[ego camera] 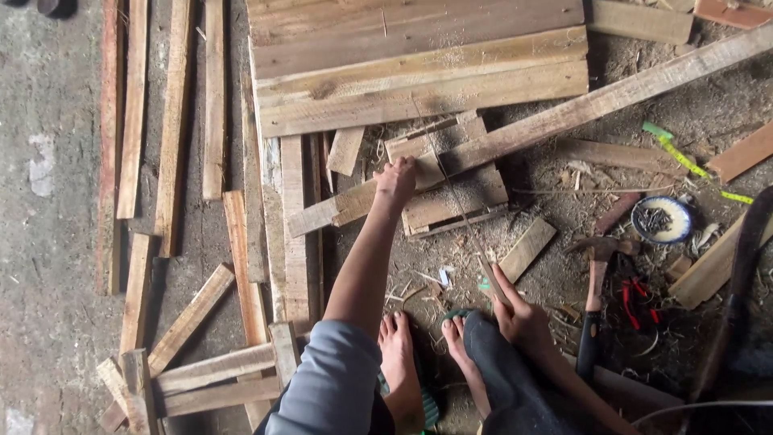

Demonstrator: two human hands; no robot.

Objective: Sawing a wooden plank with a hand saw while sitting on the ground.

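Left hand (396, 179) reaches out at arm's length and presses down, fingers curled, on a long plank (555, 117) that runs aslant from the lower left up to the far right corner. That long plank lies across a small block of nailed boards (451, 201), which lifts it off the floor (48, 121). Right hand (519, 316) sits close to the knee, fingers closed around the handle end of a thin saw (463, 213); its narrow blade runs up from that hand to the long plank just right of the left hand. Two bare feet in green sandals (431, 407) rest between the arms, on sawdust and shavings.

Beyond the left hand lies a wide stack of planks (419, 64), edge to edge. To the left, thin slats (173, 129) lie scattered in rows on the grey floor, with short offcuts (209, 374) piled near the left elbow. Right of the right hand lies a hammer (594, 282) with a dark grip, and just beside it red-handled pliers (636, 298). Farther off stands a round blue-rimmed bowl of nails (662, 219), and past it a yellow-green measuring tape (684, 157) trails over the dirt. A short flat offcut (527, 250) lies between the block and the right hand.
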